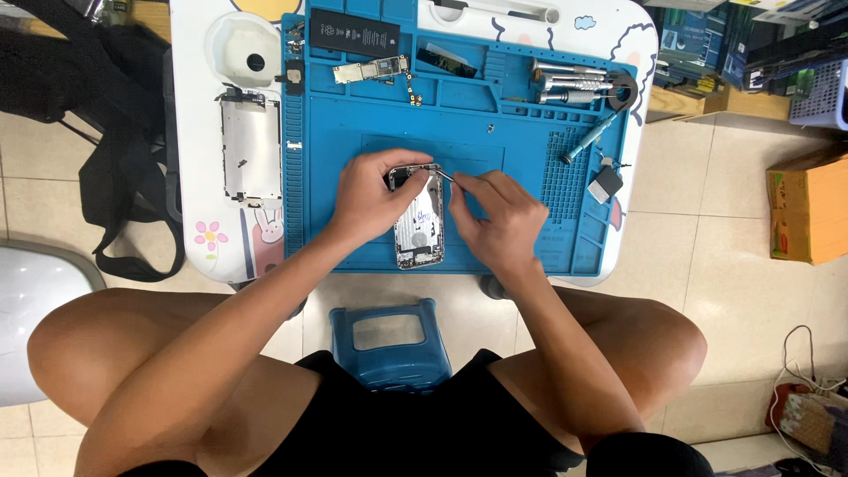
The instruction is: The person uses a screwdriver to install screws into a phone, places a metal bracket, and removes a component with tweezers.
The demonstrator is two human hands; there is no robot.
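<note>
In the head view, the opened phone housing point(420, 225) lies on the blue work mat point(530, 159), near the mat's front edge and roughly centred. The left hand point(375, 194) has its fingers clenched around the housing's upper left corner, steadying it. The right hand point(499, 216) pinches a thin metal tool point(444, 175), probably tweezers, whose tip meets the housing's top edge. Further back on the mat lie a black battery point(353, 32), a circuit board point(375, 69) and several screwdrivers point(570, 81). A detached screen panel point(251, 146) rests on the white bench point(199, 132), just left of the mat. A blue stool point(389, 344) stands between the person's knees.
</note>
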